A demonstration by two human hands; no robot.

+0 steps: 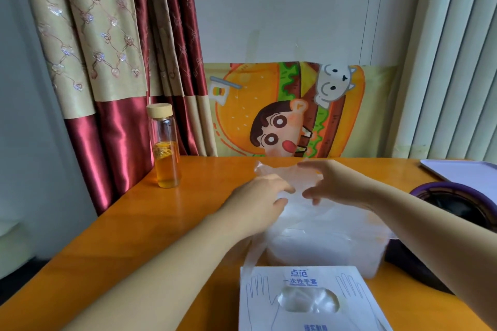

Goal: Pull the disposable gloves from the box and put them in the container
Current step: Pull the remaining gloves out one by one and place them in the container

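Note:
A white glove box (309,301) lies flat at the near edge of the orange table, with clear gloves showing in its oval opening. Just behind it stands a translucent white container (322,244), piled with thin clear disposable gloves (298,191) that spill over its rim. My left hand (258,199) grips the heap of gloves on its left side. My right hand (336,183) hovers over the heap from the right with its fingers spread and bent, touching the plastic. One glove strip hangs down the container's left side toward the box.
A glass bottle (164,148) of amber liquid with a wooden cap stands at the table's left back. A purple-rimmed dark bowl (462,201) and a pale tray (465,169) sit at the right. A cartoon cloth hangs behind the table (134,236); curtains hang at left.

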